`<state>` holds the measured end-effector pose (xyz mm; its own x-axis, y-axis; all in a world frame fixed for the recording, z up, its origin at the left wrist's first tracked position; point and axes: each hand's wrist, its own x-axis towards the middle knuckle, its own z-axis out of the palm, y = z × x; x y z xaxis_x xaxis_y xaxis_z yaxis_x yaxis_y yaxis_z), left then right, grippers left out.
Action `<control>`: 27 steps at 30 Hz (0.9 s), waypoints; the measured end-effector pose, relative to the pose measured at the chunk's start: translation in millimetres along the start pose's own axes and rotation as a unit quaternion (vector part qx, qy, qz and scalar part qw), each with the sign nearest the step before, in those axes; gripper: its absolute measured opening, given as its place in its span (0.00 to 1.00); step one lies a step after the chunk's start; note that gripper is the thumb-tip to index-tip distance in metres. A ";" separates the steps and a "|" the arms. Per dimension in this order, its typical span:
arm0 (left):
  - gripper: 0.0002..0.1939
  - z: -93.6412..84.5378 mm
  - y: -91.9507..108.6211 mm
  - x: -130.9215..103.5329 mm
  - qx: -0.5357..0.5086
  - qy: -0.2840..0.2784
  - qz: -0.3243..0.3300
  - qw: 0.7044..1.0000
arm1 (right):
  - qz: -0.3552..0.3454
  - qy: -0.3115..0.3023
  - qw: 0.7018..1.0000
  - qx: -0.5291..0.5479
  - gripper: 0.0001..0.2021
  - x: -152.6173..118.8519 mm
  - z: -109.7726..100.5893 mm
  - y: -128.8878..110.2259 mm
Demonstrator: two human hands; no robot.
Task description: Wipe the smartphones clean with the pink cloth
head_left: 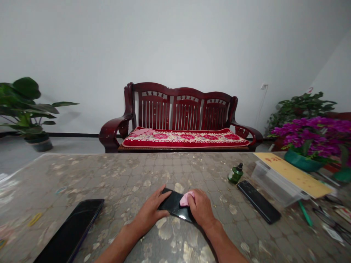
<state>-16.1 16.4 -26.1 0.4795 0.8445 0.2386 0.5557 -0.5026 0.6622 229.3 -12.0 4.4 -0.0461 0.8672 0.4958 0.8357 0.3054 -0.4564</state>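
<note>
Black phone (175, 205), long axis slanting far-left to near-right, clamped at its left end by left fingers (163, 197); pink cloth (184, 199) pinched in right fingers (192, 205) over its right half.

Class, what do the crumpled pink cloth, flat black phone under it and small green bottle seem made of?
Pink cloth: soft matte fabric, probably, bunching in the right hand. Black phone: likely glass, glossy, from its bright reflection. Green bottle: glass or plastic, unclear which; it looks glossy and translucent.
</note>
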 end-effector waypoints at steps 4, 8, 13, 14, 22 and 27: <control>0.34 -0.7 -0.9 0.6 0.004 -0.002 0.000 1.000 | 0.001 -0.004 1.000 -0.010 0.12 -1.4 -0.2 0.9; 0.32 -3.9 0.1 2.3 0.008 -0.002 0.002 1.000 | -0.011 -0.011 0.999 -0.028 0.12 -2.6 0.3 -0.1; 0.30 -7.4 -0.6 5.4 0.012 0.007 0.014 1.000 | -0.024 -0.009 0.999 -0.042 0.12 -3.8 -0.4 -2.5; 0.30 -8.1 -0.7 6.1 0.015 0.006 0.015 1.000 | -0.024 -0.007 0.999 -0.043 0.11 -4.0 -0.6 -2.9; 0.28 -8.7 0.8 8.8 0.037 0.007 0.017 0.999 | -0.030 -0.012 0.998 -0.058 0.10 -4.5 -2.7 -5.6; 0.21 -8.7 1.7 11.2 0.066 0.005 0.008 0.998 | -0.058 -0.014 0.995 -0.081 0.10 -6.4 -3.5 -11.2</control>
<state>-15.7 26.5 -16.2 0.4827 0.8377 0.2553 0.6333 -0.5352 0.5590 222.2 -22.3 8.9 -0.1612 0.8415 0.5156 0.9012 0.3385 -0.2707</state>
